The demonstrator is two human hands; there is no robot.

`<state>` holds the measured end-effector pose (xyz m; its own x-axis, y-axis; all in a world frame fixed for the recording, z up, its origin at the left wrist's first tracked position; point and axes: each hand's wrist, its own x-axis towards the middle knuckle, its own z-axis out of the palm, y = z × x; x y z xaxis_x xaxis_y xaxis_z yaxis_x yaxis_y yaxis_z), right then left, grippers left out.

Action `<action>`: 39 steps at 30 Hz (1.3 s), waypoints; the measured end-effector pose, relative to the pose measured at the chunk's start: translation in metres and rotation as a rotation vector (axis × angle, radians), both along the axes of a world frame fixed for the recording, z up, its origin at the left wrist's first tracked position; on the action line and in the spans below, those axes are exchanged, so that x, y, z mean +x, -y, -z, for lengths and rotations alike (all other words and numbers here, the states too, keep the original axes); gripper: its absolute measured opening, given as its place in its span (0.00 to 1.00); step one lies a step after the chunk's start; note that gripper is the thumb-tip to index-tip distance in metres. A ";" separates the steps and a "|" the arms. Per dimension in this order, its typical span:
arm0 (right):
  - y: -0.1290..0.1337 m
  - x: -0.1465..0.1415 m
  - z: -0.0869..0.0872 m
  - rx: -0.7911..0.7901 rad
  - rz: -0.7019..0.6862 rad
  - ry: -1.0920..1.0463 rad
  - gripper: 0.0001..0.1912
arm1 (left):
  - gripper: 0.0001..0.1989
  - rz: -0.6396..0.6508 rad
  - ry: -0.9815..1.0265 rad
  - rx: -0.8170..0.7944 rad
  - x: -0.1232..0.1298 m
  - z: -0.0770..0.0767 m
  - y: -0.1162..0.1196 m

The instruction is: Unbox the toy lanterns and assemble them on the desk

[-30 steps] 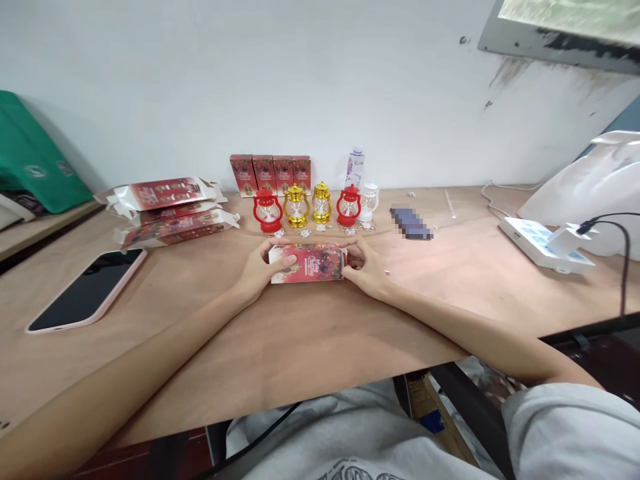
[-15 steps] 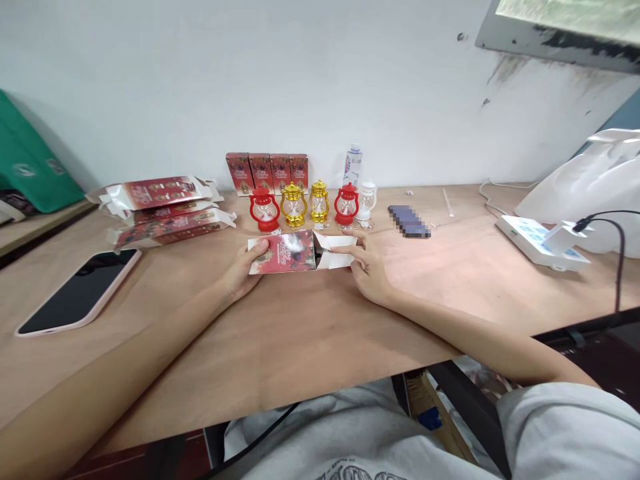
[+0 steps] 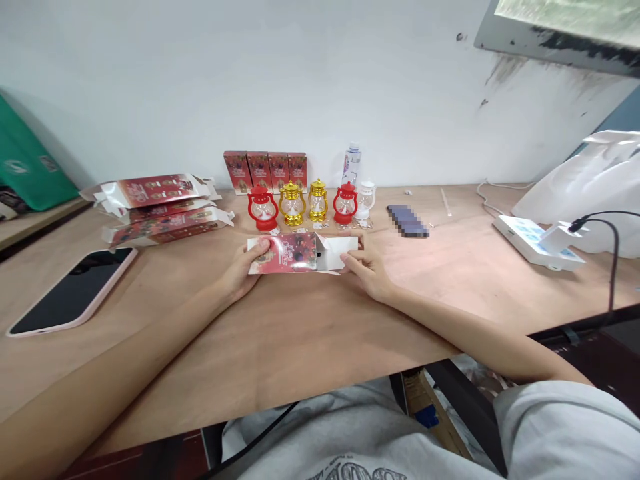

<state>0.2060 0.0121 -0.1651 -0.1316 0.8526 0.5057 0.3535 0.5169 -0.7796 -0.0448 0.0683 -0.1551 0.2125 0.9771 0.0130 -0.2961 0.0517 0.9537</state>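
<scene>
A red printed box (image 3: 293, 253) lies sideways between my hands, its white flaps open at the right end. My left hand (image 3: 245, 270) is closed on the left end, thumb on top. At the other end, my right hand (image 3: 366, 268) pinches the white flaps. A small dark spot shows at the box opening; the rest of the inside is hidden. Just behind stand small lanterns: a red one (image 3: 263, 208), two gold ones (image 3: 293, 204) (image 3: 318, 201), another red one (image 3: 345, 204) and a white one (image 3: 365, 201).
Several red boxes (image 3: 261, 173) stand against the wall beside a bottle (image 3: 352, 165). Flattened-looking open boxes (image 3: 167, 223) and a phone (image 3: 75, 290) lie left. Rightward are a blurred dark object (image 3: 408, 221), a white power strip (image 3: 537, 243) and a white bag (image 3: 585, 187).
My right fingers have shifted from inside the flaps' opening to the near part of the flaps, with the thumb on top. My left hand keeps its hold on the box.
</scene>
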 end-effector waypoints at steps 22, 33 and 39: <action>-0.010 -0.006 0.009 -0.031 0.078 -0.031 0.05 | 0.25 -0.014 -0.161 0.072 0.004 0.000 0.007; -0.013 -0.007 0.011 -0.160 0.057 -0.096 0.03 | 0.23 -0.020 -0.242 0.178 0.004 0.001 0.008; -0.012 -0.008 0.010 -0.155 0.096 -0.110 0.07 | 0.25 -0.021 -0.194 0.094 0.005 -0.001 0.007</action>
